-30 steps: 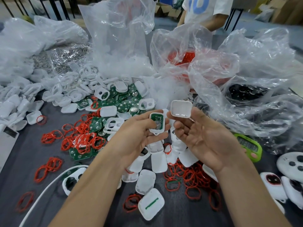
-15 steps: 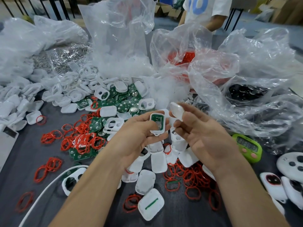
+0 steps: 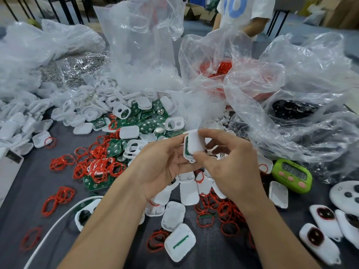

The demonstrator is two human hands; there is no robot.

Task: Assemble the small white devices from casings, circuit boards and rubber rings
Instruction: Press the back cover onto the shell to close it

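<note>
Left hand point(image 3: 161, 164), right hand point(image 3: 231, 167) — both bare

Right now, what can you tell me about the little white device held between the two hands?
The device is a small rounded rectangle of white plastic in two shells. The left hand holds the lower casing; the right hand pinches the cover onto it, not yet flush. A strip of green circuit board shows in the gap on its left edge. It is held tilted in the air.

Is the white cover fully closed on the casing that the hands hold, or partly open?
Partly open: the cover sits on the casing with green board showing along one edge.
</note>
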